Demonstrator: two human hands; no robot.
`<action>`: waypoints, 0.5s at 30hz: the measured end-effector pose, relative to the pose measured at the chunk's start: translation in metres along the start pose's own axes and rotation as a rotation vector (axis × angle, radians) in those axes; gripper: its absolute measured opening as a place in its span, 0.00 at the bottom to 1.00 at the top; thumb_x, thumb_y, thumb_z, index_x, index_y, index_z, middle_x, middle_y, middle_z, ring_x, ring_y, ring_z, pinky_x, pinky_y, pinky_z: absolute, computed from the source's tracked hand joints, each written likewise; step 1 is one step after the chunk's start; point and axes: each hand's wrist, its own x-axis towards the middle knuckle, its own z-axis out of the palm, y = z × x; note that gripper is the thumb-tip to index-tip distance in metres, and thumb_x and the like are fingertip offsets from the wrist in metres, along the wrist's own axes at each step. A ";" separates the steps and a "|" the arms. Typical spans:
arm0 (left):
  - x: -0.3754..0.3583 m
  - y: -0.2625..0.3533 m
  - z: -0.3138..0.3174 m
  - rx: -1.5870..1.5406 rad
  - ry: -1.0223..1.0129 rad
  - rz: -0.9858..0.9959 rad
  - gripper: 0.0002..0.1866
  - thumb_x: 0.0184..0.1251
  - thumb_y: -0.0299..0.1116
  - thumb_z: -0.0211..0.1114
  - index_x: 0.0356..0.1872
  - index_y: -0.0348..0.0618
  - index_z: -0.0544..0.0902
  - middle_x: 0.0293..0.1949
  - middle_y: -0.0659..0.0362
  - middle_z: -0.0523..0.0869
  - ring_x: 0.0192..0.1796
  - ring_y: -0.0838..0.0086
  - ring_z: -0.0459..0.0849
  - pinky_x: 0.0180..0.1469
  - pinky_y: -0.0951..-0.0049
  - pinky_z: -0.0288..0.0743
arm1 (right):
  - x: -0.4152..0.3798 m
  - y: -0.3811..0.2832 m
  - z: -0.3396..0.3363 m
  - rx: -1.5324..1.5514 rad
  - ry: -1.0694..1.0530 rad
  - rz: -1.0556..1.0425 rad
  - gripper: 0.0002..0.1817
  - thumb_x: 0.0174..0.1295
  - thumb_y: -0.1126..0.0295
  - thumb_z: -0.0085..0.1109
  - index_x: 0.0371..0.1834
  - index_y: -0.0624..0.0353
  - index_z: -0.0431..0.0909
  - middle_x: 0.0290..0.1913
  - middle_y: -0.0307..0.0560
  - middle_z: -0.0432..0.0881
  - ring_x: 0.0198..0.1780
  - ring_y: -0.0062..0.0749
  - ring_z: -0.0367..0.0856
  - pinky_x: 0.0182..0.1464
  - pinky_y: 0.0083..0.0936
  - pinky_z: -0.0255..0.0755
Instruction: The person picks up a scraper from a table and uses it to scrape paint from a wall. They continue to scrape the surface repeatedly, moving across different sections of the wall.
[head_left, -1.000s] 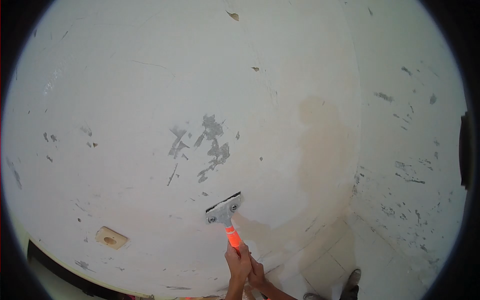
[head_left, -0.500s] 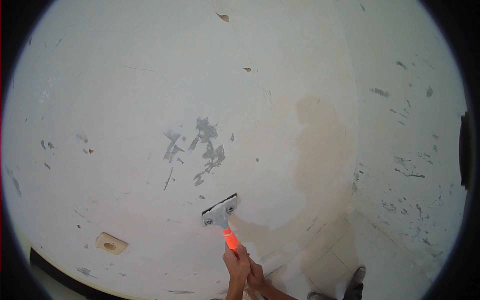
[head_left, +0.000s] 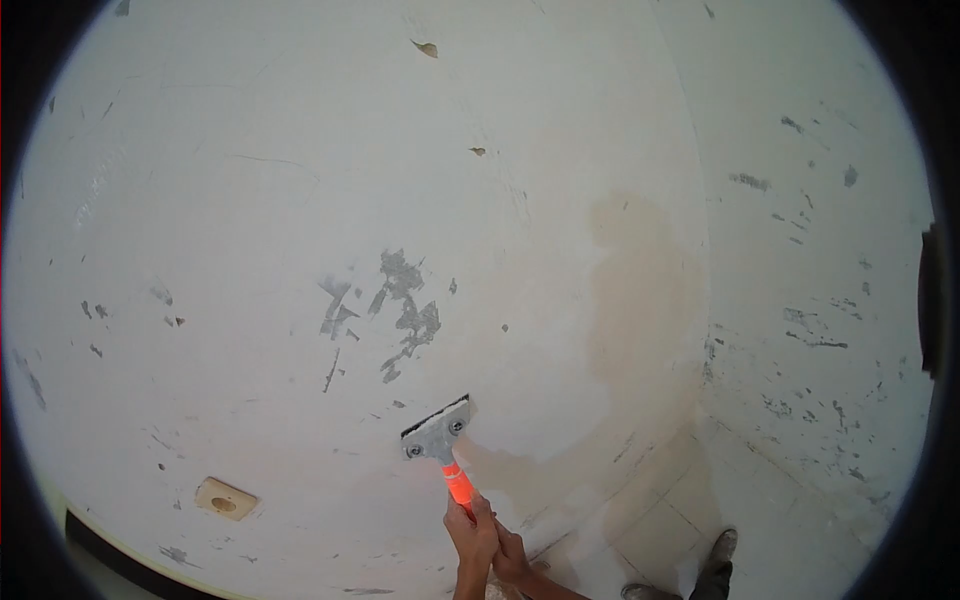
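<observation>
A scraper with an orange handle [head_left: 458, 485] and a wide grey metal head [head_left: 436, 434] lies against the white wall [head_left: 300, 220]. My left hand [head_left: 472, 530] is wrapped round the handle. Just right of it and partly behind it, my right hand [head_left: 509, 553] is closed on the lower handle, which the fingers mostly hide. Above the scraper head are grey patches [head_left: 402, 275] where the wall's coating is gone.
A beige wall socket [head_left: 226, 499] sits at the lower left. To the right, a second wall [head_left: 790, 250] with dark marks meets the first at a corner. Floor tiles [head_left: 660, 520] and a shoe [head_left: 724, 545] show at the lower right.
The view has shifted slightly, so the wall marks appear a little lower and further left. The scraper head sits slightly lower in view; both hands keep their hold.
</observation>
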 end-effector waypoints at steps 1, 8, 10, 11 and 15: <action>0.003 0.003 0.001 0.001 -0.003 0.001 0.15 0.80 0.40 0.54 0.37 0.38 0.72 0.23 0.63 0.74 0.24 0.82 0.74 0.29 0.75 0.79 | -0.001 0.002 -0.001 0.019 -0.015 0.038 0.28 0.76 0.64 0.43 0.76 0.65 0.60 0.51 0.66 0.85 0.55 0.51 0.86 0.53 0.35 0.77; 0.005 0.003 0.000 -0.013 -0.001 0.008 0.14 0.80 0.39 0.55 0.36 0.39 0.72 0.23 0.63 0.75 0.24 0.82 0.73 0.28 0.75 0.77 | 0.003 0.004 0.001 -0.025 -0.001 -0.047 0.28 0.77 0.64 0.43 0.76 0.65 0.60 0.47 0.68 0.85 0.51 0.55 0.87 0.49 0.36 0.78; 0.005 0.005 0.001 -0.036 -0.008 -0.018 0.14 0.80 0.40 0.55 0.36 0.39 0.72 0.24 0.63 0.75 0.24 0.82 0.73 0.28 0.76 0.76 | 0.008 -0.004 0.002 0.027 -0.007 0.033 0.28 0.77 0.63 0.43 0.76 0.65 0.60 0.46 0.69 0.85 0.49 0.56 0.87 0.48 0.37 0.78; 0.006 0.006 0.003 -0.031 0.006 -0.005 0.14 0.80 0.40 0.55 0.36 0.39 0.72 0.24 0.63 0.75 0.24 0.82 0.72 0.28 0.76 0.75 | 0.005 -0.002 0.000 0.027 -0.009 0.036 0.28 0.77 0.63 0.43 0.76 0.65 0.60 0.46 0.69 0.85 0.49 0.56 0.87 0.48 0.37 0.78; 0.004 0.004 0.001 0.005 -0.013 0.031 0.14 0.80 0.40 0.54 0.36 0.39 0.72 0.23 0.63 0.74 0.24 0.82 0.72 0.28 0.77 0.73 | 0.007 -0.011 -0.001 -0.012 0.020 -0.026 0.27 0.76 0.65 0.44 0.75 0.65 0.61 0.46 0.69 0.85 0.50 0.56 0.87 0.48 0.36 0.78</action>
